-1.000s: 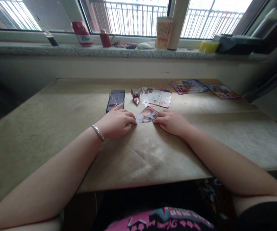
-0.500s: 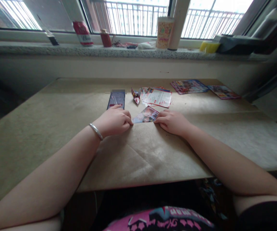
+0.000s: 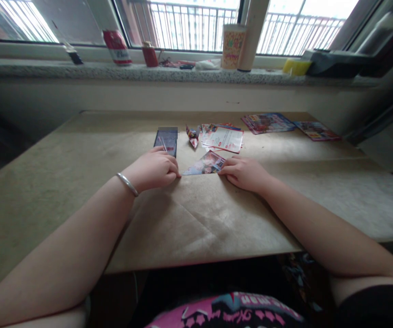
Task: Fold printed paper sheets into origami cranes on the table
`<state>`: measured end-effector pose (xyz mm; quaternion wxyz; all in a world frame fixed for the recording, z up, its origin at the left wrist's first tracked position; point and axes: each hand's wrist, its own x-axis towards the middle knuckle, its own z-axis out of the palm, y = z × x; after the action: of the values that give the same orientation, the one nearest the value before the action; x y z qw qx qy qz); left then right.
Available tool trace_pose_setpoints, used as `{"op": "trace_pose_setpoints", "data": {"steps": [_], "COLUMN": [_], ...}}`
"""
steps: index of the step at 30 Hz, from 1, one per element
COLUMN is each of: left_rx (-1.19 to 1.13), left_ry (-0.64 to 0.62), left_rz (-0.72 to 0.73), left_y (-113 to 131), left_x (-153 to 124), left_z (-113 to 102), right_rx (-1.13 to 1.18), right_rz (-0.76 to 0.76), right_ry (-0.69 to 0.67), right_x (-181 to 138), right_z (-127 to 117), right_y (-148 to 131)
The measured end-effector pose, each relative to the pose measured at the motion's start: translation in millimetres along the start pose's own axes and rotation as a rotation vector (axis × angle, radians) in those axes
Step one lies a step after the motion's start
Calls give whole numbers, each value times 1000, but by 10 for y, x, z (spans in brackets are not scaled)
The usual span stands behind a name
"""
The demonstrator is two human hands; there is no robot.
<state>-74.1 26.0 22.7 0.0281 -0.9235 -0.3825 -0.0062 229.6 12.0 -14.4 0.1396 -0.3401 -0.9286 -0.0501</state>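
A small piece of colourful printed paper [image 3: 204,165], folded, lies flat on the brown table [image 3: 80,173] between my hands. My left hand [image 3: 153,169], a silver bangle on its wrist, is curled with its fingertips pressed down at the paper's left tip. My right hand [image 3: 242,172] is curled too, fingertips pinching and pressing the paper's right corner. Just behind my left hand lies a dark phone [image 3: 166,139].
Behind the paper sit a small folded paper figure [image 3: 193,135] and a stack of flyers [image 3: 223,137]; more leaflets [image 3: 267,122] lie at the back right. The windowsill holds a red can [image 3: 116,47], a paper cup [image 3: 232,45] and a yellow sponge [image 3: 296,66].
My left hand has slid leftward along the paper's lower edge, so more of the paper shows as a long pointed shape. My right hand has stayed put.
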Motion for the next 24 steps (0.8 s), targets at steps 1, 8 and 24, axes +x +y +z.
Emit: {"op": "trace_pose_setpoints", "data": {"steps": [1, 8, 24], "left_rx": [-7, 2, -130], "left_ry": [-5, -34, 254], "left_rz": [5, -73, 77], "left_y": [-19, 20, 422], "left_x": [1, 23, 392], "left_z": [0, 6, 443], "right_rx": [-2, -21, 18], "right_rz": [2, 25, 161], "right_ry": [3, -1, 47], "right_x": [-2, 7, 122], "right_z": [3, -13, 80], "right_y": [2, -22, -116]}}
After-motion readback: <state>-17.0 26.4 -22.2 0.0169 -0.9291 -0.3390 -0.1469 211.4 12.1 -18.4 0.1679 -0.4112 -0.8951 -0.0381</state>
